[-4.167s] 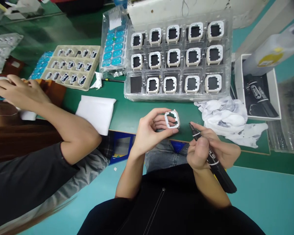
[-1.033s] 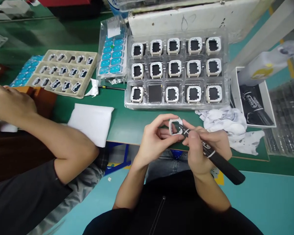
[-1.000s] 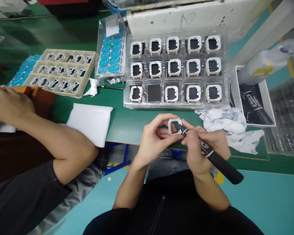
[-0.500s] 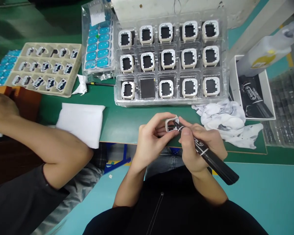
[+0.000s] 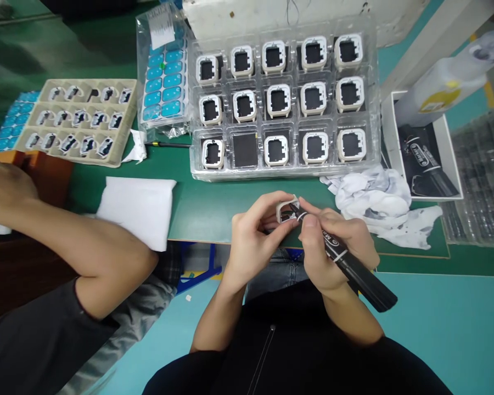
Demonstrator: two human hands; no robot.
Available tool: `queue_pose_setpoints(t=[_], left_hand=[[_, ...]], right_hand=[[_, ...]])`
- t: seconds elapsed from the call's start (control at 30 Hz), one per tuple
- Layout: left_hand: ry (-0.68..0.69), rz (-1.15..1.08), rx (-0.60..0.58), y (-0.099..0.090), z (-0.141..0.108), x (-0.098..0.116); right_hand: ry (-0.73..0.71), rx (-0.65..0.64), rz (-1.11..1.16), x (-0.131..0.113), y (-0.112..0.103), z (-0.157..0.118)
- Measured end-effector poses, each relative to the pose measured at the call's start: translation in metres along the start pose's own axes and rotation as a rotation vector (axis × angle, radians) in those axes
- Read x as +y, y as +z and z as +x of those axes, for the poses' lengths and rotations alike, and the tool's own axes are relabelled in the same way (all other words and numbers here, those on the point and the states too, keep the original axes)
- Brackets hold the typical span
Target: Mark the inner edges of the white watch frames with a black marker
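My left hand (image 5: 253, 233) pinches a small white watch-case frame (image 5: 280, 212) near the front edge of the bench. In my right hand (image 5: 340, 247) is a black marker pen (image 5: 360, 272), its tip against or inside the frame's opening; exact contact is hard to make out. Fingers hide part of the frame. Beyond my hands lies a clear plastic tray (image 5: 230, 174) with rows of similar white frames over dark pads. One pocket (image 5: 245, 150) in its nearest row shows only the dark pad.
Right of my hands lies a stained white cloth (image 5: 379, 192), beside a white box (image 5: 456, 164) with another marker and a bottle (image 5: 440, 90). Leftward are a folded white cloth (image 5: 138, 208), a beige parts tray (image 5: 82, 100), bagged blue pieces (image 5: 167, 82) and a co-worker's arm (image 5: 86, 236).
The view has shifted slightly. My hands keep hold of the frame and the marker in almost the same pose, the marker's tip still at the frame's opening.
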State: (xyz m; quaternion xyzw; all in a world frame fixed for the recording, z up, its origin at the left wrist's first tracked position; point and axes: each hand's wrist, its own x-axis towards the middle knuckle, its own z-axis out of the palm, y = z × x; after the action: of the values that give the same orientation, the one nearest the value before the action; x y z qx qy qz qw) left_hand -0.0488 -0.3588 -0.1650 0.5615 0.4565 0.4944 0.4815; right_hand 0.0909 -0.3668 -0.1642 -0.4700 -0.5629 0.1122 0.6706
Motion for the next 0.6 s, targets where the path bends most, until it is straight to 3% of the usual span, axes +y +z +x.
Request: queue_pose_setpoints(t=[0.27, 0.37, 0.53, 0.6], left_hand=[[0.113, 0.147, 0.041, 0.002, -0.003, -0.003], [0.127, 0.202, 0.06, 0.003, -0.006, -0.005], [0.158, 0.232, 0.065, 0.001, -0.01, -0.007], [0.159, 0.226, 0.067, 0.0, -0.009, -0.007]], right_hand=[[-0.008, 0.011, 0.007, -0.002, 0.0, 0.002], [-0.088, 0.001, -0.056, -0.008, -0.005, 0.004], [-0.032, -0.246, -0.206, -0.015, -0.013, 0.006], [-0.036, -0.222, -0.172, -0.013, -0.012, 0.006]])
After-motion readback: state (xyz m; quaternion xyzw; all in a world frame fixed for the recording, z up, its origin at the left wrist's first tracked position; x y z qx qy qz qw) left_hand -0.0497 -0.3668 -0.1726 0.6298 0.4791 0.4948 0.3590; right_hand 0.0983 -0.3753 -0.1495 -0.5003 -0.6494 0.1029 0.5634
